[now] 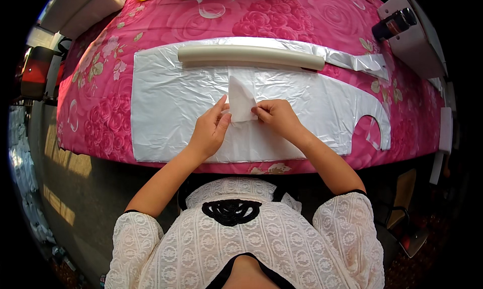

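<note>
White and thin, a small folded sheet [241, 99] of what looks like plastic film or tissue is held up just above the middle of a large stack of white plastic bags [171, 113]. It is pinched at its lower left edge by the left hand [210, 130], thumb and forefinger closed on the film with the other fingers curled beneath. Its lower right corner is gripped by the right hand [277, 116], fingertips drawn together tightly on the edge. Both hands are thus narrowed onto the one piece, and it is stretched lightly between them.

The step appears to be a separating or folding of this single piece, and it is best done with the pinch kept at the very edge, so that only one layer is taken. The pull is judged to need evenness on both sides; a harder tug from one hand would likely skew or tear so thin a sheet. The piece is better kept low over the stack, so that the sheets beneath are not dragged along.

Beyond the hands, a long pale cream tube [250, 55] is laid across the top of the stack, touching it. A crumpled silver strip [352, 60] is seen running off to the right behind the tube. Everything is borne by a table covered in a pink floral cloth [100, 103]. At the far right a white machine [412, 37] with a dark cylinder is set, well apart from the hands.
</note>
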A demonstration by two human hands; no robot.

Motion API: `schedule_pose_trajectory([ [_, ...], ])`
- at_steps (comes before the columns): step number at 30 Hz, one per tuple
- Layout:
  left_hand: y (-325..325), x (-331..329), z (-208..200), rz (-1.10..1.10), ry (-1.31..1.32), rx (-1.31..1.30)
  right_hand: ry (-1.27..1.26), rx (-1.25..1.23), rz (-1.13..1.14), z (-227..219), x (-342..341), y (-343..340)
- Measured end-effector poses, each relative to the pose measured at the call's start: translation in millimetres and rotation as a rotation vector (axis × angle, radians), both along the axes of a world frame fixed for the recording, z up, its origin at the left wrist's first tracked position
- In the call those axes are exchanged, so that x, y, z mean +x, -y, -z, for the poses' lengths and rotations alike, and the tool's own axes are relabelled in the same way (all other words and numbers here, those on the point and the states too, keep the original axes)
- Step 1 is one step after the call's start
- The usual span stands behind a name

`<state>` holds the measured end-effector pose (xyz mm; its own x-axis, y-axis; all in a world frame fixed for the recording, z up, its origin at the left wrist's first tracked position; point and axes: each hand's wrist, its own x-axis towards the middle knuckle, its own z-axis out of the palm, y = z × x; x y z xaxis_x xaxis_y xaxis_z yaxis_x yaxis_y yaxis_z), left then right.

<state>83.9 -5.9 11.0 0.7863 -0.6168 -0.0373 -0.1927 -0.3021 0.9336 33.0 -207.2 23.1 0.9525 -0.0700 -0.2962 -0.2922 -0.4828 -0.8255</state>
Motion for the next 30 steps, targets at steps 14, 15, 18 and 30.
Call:
schedule_pose_trajectory([
  [14, 20, -33, 17, 0.274, 0.603, 0.549, -0.317, 0.091, 0.081, -6, 24, 5],
  [15, 21, -33, 17, 0.271, 0.610, 0.559, -0.191, -0.066, 0.078, -6, 17, 1],
  [18, 20, -26, 13, 0.255, 0.640, 0.519, 0.216, -0.464, 0.053, 1, 0, -10],
  [30, 20, 3, 7, 0.234, 0.746, 0.319, 0.552, -0.572, -0.503, 18, 20, 23],
])
